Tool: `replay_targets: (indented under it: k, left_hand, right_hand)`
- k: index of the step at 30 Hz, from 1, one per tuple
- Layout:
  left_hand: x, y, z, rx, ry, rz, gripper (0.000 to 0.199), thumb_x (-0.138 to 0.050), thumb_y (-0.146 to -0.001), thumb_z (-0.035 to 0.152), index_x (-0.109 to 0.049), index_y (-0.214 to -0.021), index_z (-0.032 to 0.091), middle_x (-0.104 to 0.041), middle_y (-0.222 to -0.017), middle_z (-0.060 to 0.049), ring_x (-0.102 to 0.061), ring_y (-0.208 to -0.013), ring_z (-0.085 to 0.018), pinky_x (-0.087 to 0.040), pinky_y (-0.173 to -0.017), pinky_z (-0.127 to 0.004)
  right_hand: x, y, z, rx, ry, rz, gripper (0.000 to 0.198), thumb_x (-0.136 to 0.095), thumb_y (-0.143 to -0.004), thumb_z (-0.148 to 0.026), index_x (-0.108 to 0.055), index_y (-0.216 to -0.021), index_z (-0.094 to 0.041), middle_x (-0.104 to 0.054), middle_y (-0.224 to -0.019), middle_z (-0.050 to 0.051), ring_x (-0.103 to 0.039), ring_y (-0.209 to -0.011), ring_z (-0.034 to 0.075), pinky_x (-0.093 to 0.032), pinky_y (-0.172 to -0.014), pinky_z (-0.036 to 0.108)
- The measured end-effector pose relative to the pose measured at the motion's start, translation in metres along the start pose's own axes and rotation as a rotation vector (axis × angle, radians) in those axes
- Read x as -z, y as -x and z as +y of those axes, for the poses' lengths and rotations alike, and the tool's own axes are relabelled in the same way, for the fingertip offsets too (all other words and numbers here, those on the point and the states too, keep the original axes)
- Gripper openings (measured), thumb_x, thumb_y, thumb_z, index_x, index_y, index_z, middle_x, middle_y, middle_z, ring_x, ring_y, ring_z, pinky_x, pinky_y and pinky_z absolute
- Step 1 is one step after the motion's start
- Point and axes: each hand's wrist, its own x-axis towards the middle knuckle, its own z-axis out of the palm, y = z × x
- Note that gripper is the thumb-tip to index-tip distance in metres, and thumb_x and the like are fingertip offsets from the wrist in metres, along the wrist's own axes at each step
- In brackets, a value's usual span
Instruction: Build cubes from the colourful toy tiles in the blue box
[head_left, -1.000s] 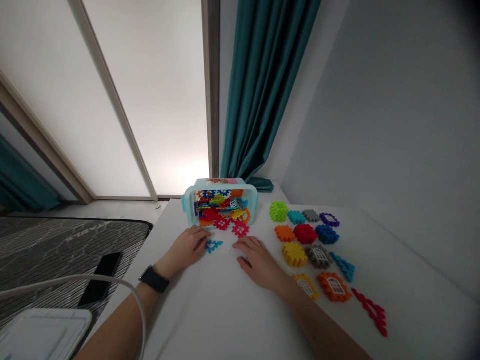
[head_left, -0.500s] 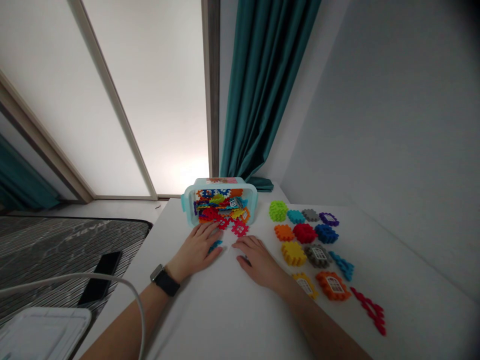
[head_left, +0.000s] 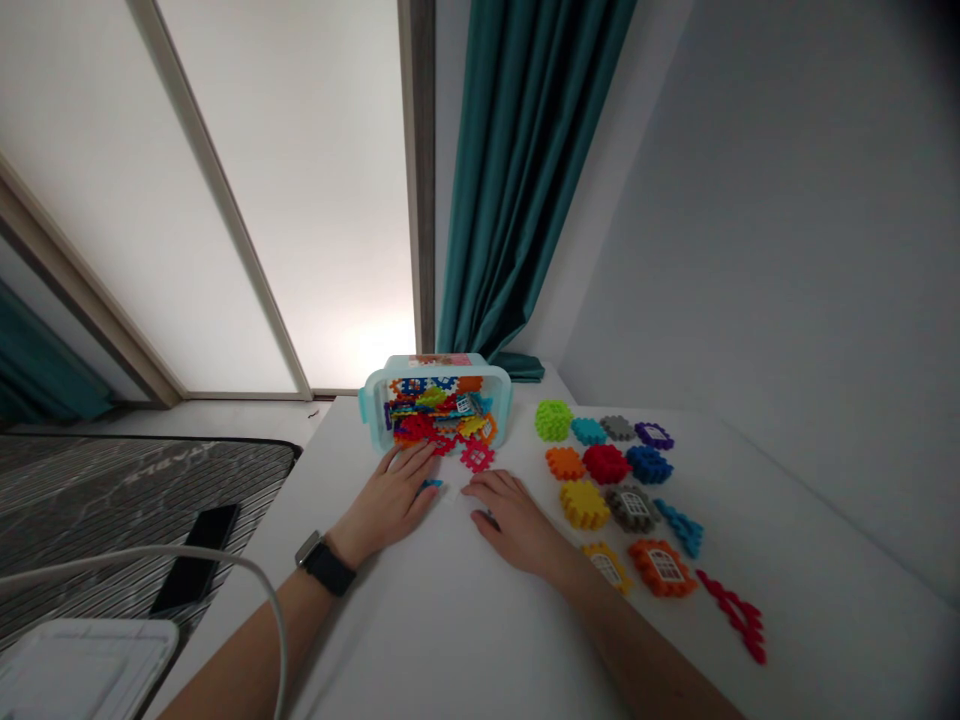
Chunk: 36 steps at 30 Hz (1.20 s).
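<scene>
My left hand (head_left: 390, 508), with a black watch on its wrist, lies palm down in front of the tub. Its fingers are stretched forward and partly cover a flat blue interlocking piece (head_left: 430, 484). Whether it grips that piece is hard to see, but the fingers look spread. My right hand (head_left: 512, 520) rests on the table to the right, thumb apart from lightly bent fingers, with nothing visible in it. Just beyond its fingertips lies a pink-red square piece (head_left: 478, 457). A light-blue tub (head_left: 367, 408) on its side holds many coloured pieces, some red ones spilling at its mouth.
Right of my hands, coloured stacks stand in rows on the white table (head_left: 450, 640), among them a lime stack (head_left: 553, 420), a red stack (head_left: 606, 463) and an orange window stack (head_left: 662, 567). A white cable (head_left: 255, 565) crosses at left, near a white lid (head_left: 90, 670).
My left hand has shifted slightly and its thumb sits closer to the fingers, so less of the blue piece shows. My right hand stays nearly still.
</scene>
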Motion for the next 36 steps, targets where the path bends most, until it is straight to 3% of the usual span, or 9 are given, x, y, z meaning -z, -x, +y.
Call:
replay_targets:
  k: [7,13,17,21,23,26,28,32,36]
  left_hand:
    - [0.012,0.002,0.003,-0.025,0.071,0.029,0.05,-0.043,-0.102,0.037,-0.041,-0.149,0.02,-0.047,-0.153,-0.01,-0.04,-0.142,-0.026,-0.03,-0.119,-0.05]
    - [0.022,0.001,0.014,-0.133,0.219,0.005,0.053,-0.046,-0.101,0.035,-0.036,-0.151,0.022,-0.046,-0.153,-0.01,-0.042,-0.139,-0.026,-0.034,-0.116,-0.046]
    - [0.027,-0.001,0.027,-0.195,0.242,-0.032,0.058,-0.049,-0.099,0.036,-0.032,-0.154,0.023,-0.044,-0.154,-0.01,-0.04,-0.141,-0.027,-0.033,-0.117,-0.048]
    - [0.029,-0.004,0.039,-0.247,0.163,-0.062,0.057,-0.05,-0.098,0.034,-0.035,-0.151,0.02,-0.046,-0.153,-0.011,-0.041,-0.141,-0.027,-0.034,-0.116,-0.049]
    - [0.027,-0.004,0.041,-0.264,0.129,-0.035,0.048,-0.05,-0.097,0.03,-0.045,-0.144,0.019,-0.05,-0.149,-0.012,-0.045,-0.137,-0.028,-0.038,-0.113,-0.049]
    - [0.024,-0.004,0.04,-0.218,0.11,0.095,0.023,-0.05,-0.095,0.019,-0.065,-0.112,0.021,-0.061,-0.135,-0.012,-0.055,-0.124,-0.027,-0.045,-0.105,-0.048]
    - [0.022,-0.003,0.037,-0.129,0.122,0.204,0.016,-0.051,-0.094,0.017,-0.066,-0.097,0.02,-0.066,-0.122,-0.012,-0.06,-0.113,-0.026,-0.048,-0.098,-0.046]
    - [0.019,0.0,0.031,-0.006,0.271,0.252,0.014,-0.057,-0.092,0.023,-0.061,-0.106,0.02,-0.068,-0.109,-0.01,-0.062,-0.103,-0.025,-0.051,-0.092,-0.042]
    - [0.016,0.001,0.029,-0.027,0.544,0.178,0.035,-0.06,-0.092,0.032,-0.053,-0.124,0.02,-0.063,-0.121,-0.013,-0.061,-0.111,-0.025,-0.052,-0.095,-0.041]
  right_hand:
    - [-0.003,0.0,0.001,-0.004,-0.056,0.068,0.033,-0.054,-0.089,-0.01,-0.06,-0.118,-0.023,-0.065,-0.117,0.009,-0.056,-0.114,0.026,-0.045,-0.101,0.048]
    - [-0.005,-0.004,0.001,-0.119,-0.185,0.366,0.033,-0.052,-0.088,-0.011,-0.053,-0.119,-0.023,-0.06,-0.116,0.01,-0.057,-0.114,0.026,-0.049,-0.099,0.046]
    - [-0.004,-0.006,0.001,-0.113,-0.188,0.446,0.03,-0.055,-0.087,-0.012,-0.054,-0.115,-0.023,-0.058,-0.115,0.009,-0.058,-0.111,0.025,-0.051,-0.097,0.043]
    - [-0.001,-0.005,0.002,-0.066,-0.163,0.477,0.022,-0.051,-0.086,-0.007,-0.059,-0.099,-0.023,-0.06,-0.105,0.008,-0.061,-0.103,0.023,-0.053,-0.092,0.04]
    - [0.001,-0.004,0.002,-0.05,-0.137,0.501,0.022,-0.05,-0.086,-0.006,-0.059,-0.094,-0.024,-0.061,-0.101,0.008,-0.061,-0.099,0.024,-0.053,-0.091,0.04]
    - [0.005,-0.004,-0.001,-0.024,-0.116,0.528,0.022,-0.05,-0.085,-0.005,-0.06,-0.092,-0.024,-0.062,-0.099,0.008,-0.061,-0.098,0.024,-0.053,-0.088,0.04]
    - [0.006,-0.003,-0.004,0.011,-0.129,0.535,0.023,-0.05,-0.085,-0.005,-0.061,-0.092,-0.024,-0.062,-0.098,0.008,-0.061,-0.097,0.023,-0.053,-0.086,0.039]
    - [0.005,-0.002,-0.012,0.1,-0.197,0.506,0.024,-0.049,-0.087,-0.005,-0.06,-0.096,-0.024,-0.06,-0.101,0.007,-0.061,-0.097,0.022,-0.054,-0.084,0.036]
    - [0.003,0.001,-0.014,0.162,-0.245,0.465,0.024,-0.05,-0.089,-0.007,-0.06,-0.099,-0.025,-0.059,-0.104,0.007,-0.062,-0.098,0.021,-0.054,-0.085,0.036]
